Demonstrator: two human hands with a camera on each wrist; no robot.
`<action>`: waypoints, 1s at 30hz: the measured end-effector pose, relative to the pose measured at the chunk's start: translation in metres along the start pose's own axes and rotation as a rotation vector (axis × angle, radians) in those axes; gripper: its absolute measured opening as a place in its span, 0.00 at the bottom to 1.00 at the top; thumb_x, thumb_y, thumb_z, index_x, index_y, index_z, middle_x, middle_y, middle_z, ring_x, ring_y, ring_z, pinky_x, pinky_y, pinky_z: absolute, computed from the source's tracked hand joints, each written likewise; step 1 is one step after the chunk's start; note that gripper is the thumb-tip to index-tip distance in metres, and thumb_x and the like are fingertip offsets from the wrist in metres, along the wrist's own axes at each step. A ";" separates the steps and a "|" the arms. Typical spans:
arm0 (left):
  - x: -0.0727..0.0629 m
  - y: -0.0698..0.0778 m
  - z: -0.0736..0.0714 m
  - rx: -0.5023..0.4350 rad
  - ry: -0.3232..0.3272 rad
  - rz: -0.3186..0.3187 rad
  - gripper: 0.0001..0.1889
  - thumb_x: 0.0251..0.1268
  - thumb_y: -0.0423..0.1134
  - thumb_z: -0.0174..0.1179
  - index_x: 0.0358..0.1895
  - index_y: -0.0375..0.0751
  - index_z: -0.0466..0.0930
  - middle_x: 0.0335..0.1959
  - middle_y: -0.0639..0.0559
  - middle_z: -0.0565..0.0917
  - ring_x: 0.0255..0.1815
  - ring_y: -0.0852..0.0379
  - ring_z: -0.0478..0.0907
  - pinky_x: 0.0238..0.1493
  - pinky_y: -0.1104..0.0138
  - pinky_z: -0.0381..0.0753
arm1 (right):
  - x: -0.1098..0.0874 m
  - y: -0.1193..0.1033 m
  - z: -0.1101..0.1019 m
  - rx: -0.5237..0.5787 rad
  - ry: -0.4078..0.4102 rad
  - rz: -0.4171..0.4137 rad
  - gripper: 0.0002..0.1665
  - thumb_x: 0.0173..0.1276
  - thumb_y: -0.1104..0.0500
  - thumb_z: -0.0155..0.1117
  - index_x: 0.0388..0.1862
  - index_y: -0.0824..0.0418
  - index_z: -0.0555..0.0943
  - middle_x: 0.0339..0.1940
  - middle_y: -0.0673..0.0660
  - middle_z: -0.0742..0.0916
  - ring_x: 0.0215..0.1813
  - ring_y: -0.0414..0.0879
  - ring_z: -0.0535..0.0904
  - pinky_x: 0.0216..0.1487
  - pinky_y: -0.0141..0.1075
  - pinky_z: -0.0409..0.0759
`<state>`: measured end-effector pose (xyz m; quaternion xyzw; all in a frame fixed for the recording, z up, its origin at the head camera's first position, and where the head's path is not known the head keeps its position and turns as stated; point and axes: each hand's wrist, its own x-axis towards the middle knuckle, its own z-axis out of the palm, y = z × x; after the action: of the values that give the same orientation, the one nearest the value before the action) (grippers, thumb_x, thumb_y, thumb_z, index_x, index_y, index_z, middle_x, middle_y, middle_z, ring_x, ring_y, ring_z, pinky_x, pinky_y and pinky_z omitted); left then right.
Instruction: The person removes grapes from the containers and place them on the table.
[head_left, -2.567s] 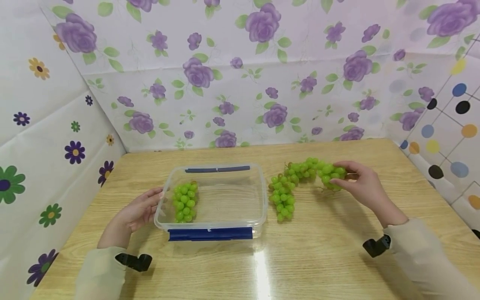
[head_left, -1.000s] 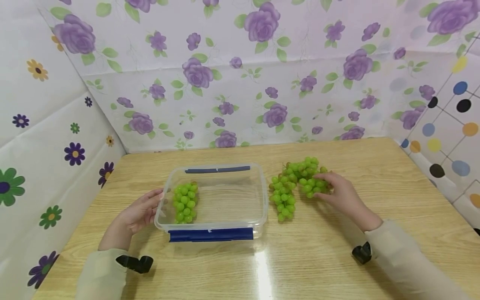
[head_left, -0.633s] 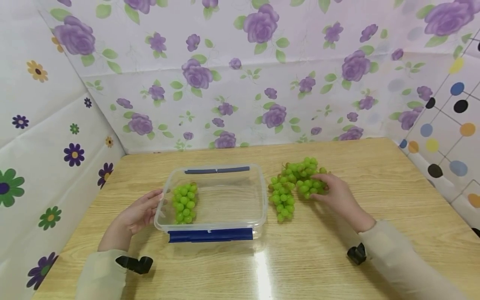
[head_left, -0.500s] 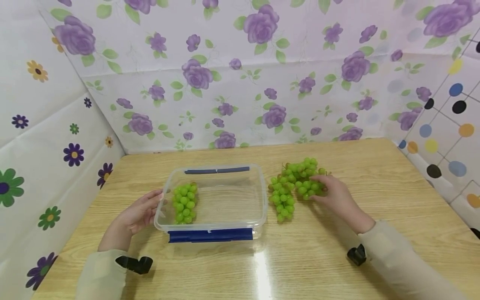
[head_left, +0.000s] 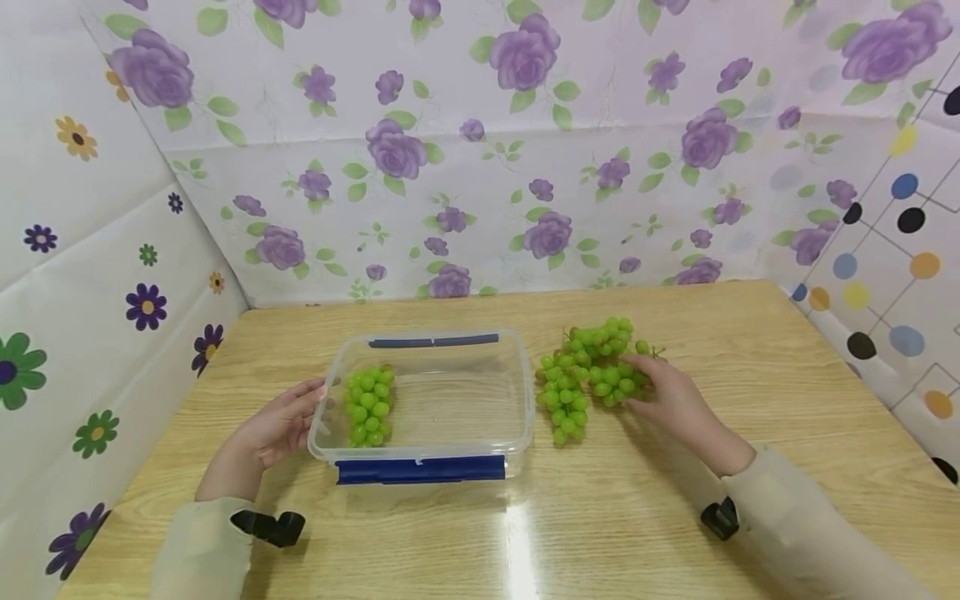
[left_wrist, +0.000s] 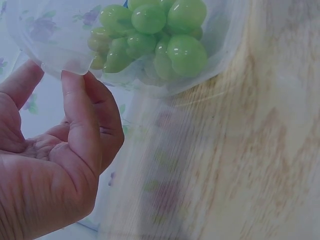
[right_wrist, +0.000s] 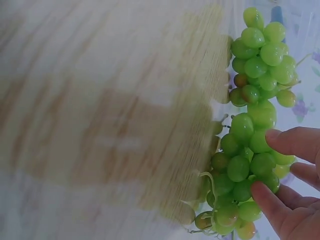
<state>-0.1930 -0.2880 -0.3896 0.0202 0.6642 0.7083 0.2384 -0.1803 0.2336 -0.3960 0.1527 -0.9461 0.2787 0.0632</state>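
Tabletop of pale woodgrain under green grapes, purple-flowered backdrop behind.

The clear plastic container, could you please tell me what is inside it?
Inside the container, one bunch of green grapes lies at the end by the left hand. Anything beneath that bunch is covered.

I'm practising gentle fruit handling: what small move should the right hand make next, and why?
Probably the right hand should ease its grip on the grape bunch and let go: it seems to rest on the table, close beside other grapes, so likely needs no support.
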 end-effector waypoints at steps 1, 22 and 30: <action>0.000 0.000 0.000 -0.002 -0.003 0.003 0.21 0.77 0.44 0.44 0.65 0.39 0.54 0.39 0.58 0.77 0.35 0.66 0.79 0.33 0.73 0.81 | 0.000 0.000 0.000 -0.001 -0.002 -0.001 0.35 0.56 0.70 0.69 0.63 0.72 0.69 0.59 0.72 0.76 0.57 0.67 0.73 0.52 0.56 0.77; -0.001 0.001 0.002 -0.002 0.005 -0.006 0.27 0.77 0.44 0.44 0.69 0.34 0.48 0.39 0.59 0.78 0.38 0.66 0.80 0.36 0.73 0.82 | -0.008 -0.008 -0.010 -0.046 -0.077 -0.065 0.33 0.55 0.68 0.71 0.60 0.71 0.72 0.57 0.71 0.78 0.58 0.67 0.73 0.57 0.59 0.73; -0.002 0.002 0.002 -0.004 0.012 -0.015 0.30 0.77 0.45 0.44 0.70 0.33 0.44 0.39 0.59 0.78 0.39 0.65 0.80 0.36 0.72 0.82 | -0.010 -0.010 -0.013 -0.106 -0.107 -0.097 0.32 0.55 0.66 0.71 0.60 0.68 0.73 0.55 0.70 0.79 0.56 0.66 0.74 0.54 0.58 0.74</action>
<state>-0.1906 -0.2866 -0.3870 0.0103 0.6645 0.7077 0.2399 -0.1674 0.2356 -0.3819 0.2093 -0.9531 0.2161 0.0342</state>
